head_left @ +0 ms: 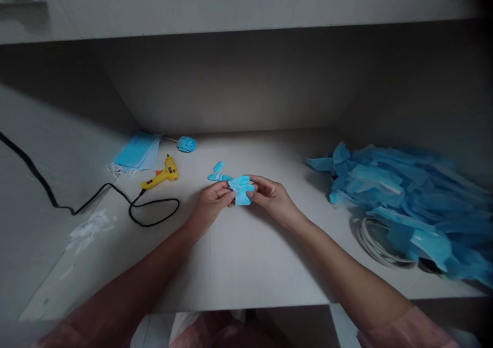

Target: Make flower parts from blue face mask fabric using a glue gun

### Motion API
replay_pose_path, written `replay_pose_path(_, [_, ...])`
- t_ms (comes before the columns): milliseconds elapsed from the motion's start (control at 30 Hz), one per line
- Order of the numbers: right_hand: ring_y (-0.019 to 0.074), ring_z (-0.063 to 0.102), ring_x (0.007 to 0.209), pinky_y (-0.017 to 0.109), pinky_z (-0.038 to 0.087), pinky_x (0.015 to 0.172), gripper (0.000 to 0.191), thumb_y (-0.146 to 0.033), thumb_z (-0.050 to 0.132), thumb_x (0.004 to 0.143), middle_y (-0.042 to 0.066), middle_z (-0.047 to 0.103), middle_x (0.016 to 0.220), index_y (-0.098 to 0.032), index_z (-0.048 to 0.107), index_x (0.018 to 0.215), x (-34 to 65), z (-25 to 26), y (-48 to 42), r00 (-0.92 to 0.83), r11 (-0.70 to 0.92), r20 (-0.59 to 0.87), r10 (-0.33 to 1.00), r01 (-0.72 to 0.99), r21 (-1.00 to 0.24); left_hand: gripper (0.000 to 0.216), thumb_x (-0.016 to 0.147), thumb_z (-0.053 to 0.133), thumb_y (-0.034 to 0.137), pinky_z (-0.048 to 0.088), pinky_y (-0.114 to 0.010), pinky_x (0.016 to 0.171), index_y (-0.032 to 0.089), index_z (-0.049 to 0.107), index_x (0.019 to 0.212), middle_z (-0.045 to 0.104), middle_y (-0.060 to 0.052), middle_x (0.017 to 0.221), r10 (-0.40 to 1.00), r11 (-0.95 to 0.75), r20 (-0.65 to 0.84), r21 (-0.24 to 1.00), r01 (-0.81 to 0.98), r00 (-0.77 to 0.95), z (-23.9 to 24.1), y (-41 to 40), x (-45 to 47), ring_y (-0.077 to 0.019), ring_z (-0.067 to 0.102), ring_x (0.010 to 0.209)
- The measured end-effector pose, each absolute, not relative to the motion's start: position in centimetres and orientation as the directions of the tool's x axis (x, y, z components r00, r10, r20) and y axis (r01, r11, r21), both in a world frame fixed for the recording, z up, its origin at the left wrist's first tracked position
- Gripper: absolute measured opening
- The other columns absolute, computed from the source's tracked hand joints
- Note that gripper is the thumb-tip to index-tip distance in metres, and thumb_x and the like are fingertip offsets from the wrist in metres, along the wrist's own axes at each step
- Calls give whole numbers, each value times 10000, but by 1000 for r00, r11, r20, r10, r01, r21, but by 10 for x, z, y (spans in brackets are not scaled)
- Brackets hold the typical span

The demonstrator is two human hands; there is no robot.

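- where was the blue piece (243, 190) held?
- near the middle of the frame, by both hands. its left edge was pinched between the thumb and fingers of the left hand (211, 199), and its right side was gripped likewise by the right hand (274, 199). both grips were narrow, with the thumbs laid toward the near side. whether the white board (246, 266) below was touched by the hands could not be told.
- and what was seen around them?
- just beyond the left hand, small blue cuttings (219, 167) were laid on the board. farther toward the upper left, a blue fabric rose (187, 144) was seen on its thin stem (169, 139), beside a stack of blue masks (134, 151) (their white loops were spilled out at the near edge).
- was anything placed nearer, on the left of the frame?
- a yellow glue gun (164, 174) was rested there, its black cord (73, 212) looped on the board and run off at the left edge. below the cord, white scraps (90, 229) were scattered.
- and on the right?
- that side was filled by a loose blue heap (408, 189), by which a pale coil (365, 241) was partly covered.
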State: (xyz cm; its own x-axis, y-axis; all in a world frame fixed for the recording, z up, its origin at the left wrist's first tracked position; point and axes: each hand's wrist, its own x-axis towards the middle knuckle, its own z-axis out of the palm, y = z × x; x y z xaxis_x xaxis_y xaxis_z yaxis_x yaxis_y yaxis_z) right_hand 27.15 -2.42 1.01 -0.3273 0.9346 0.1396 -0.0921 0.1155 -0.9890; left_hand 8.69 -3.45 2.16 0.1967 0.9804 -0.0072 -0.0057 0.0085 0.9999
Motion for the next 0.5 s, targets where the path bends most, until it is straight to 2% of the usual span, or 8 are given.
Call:
replay_pose_path(100, [157,586,793,350,475,820,440,-348,679,787,34,652,859,-180,643,1192,273,13,-25,-322,129,148,935,-79,-988,218,808,588,362,434,-245,638,149,631,789,610,4,679,966,-31,22,999,28,258,24,-34,85,-107,544,641])
replay_pose_path(200, [151,573,759,342,478,785,434,-351,679,789,22,634,819,-193,649,1192,274,11,-25,-309,143,154,938,-56,-988,232,792,599,377,427,-244,606,152,621,738,601,1,654,955,-13,-8,998,69,296,24,-34,84,-109,537,619])
replay_pose_path(300, [147,567,753,335,476,769,420,-358,676,794,17,635,822,-219,654,1190,273,11,-25,-312,140,153,938,-65,-988,230,761,623,376,419,-244,586,156,609,697,590,5,615,963,11,-38,995,103,267,20,-34,84,-109,524,590])
replay_pose_path(400, [171,579,844,356,472,808,382,-399,636,830,46,662,912,-235,663,1174,273,15,-27,-274,122,132,953,-53,-991,241,763,617,378,415,-243,586,160,593,663,578,9,599,973,2,-29,993,115,230,18,-34,84,-107,514,581])
replay_pose_path(500, [164,571,809,347,468,785,451,-402,657,814,30,639,850,-225,622,1228,272,18,-27,-270,94,106,957,-56,-994,253,764,614,386,409,-240,580,160,584,652,574,10,589,973,8,-35,993,117,227,18,-34,84,-104,506,571])
